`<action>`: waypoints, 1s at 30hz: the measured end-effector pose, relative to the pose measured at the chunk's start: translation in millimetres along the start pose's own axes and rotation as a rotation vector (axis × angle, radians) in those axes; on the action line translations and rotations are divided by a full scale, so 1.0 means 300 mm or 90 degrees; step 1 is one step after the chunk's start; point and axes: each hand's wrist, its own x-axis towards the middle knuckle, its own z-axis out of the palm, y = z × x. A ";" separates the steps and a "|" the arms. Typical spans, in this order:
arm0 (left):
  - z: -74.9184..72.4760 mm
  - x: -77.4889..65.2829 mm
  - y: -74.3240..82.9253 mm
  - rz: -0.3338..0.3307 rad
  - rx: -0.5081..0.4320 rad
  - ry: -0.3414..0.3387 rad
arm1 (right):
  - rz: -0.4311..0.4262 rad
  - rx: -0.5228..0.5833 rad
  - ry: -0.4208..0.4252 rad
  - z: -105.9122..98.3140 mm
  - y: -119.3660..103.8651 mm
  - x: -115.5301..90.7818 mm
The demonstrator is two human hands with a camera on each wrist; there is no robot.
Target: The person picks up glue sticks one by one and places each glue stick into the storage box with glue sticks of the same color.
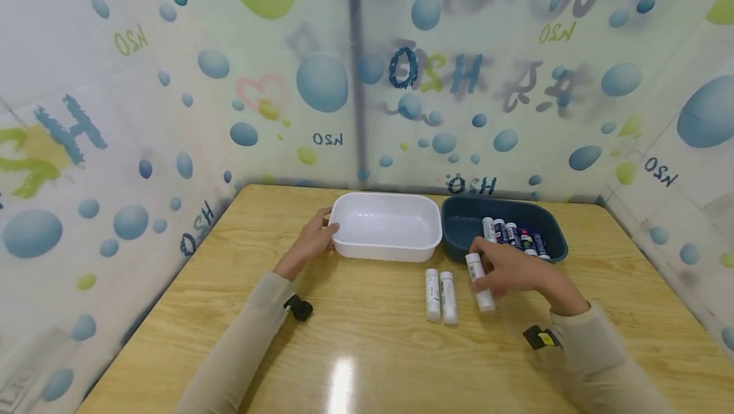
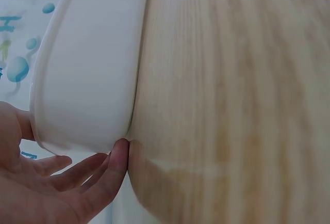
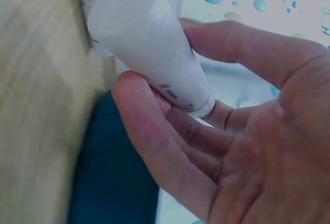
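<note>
In the head view my right hand [image 1: 510, 267] holds a white capped tube [image 1: 480, 281], tilted, between thumb and fingers, just in front of the dark teal basin [image 1: 462, 233]. Its rounded pale end [image 3: 124, 15] faces the camera in the right wrist view, with small dark print on the side. Two similar white tubes [image 1: 432, 294] lie side by side on the table to the left of that hand. My left hand [image 1: 314, 235] grips the left end of a white basin [image 1: 387, 251], thumb at the rim; fingertips [image 2: 119, 152] meet the basin's lower edge in the left wrist view.
Inside the teal basin lie several small tubes [image 1: 500, 230], with white, dark blue and red parts. The two basins stand side by side near the back of the wooden table [image 1: 367, 337]. Behind it hangs a bubble-patterned curtain [image 1: 321, 83], with similar panels on both sides.
</note>
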 end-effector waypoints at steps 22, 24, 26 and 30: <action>-0.005 -0.003 0.004 0.003 -0.016 -0.002 | -0.038 -0.001 0.004 -0.232 -0.204 0.106; -0.004 -0.003 0.001 0.004 -0.017 -0.001 | -0.041 0.002 0.006 -0.242 -0.216 0.132; -0.002 -0.001 -0.002 0.007 -0.016 0.000 | -0.047 -0.002 0.009 -0.252 -0.228 0.161; -0.001 -0.002 0.000 0.009 -0.016 0.005 | -0.041 -0.005 0.015 -0.273 -0.260 0.216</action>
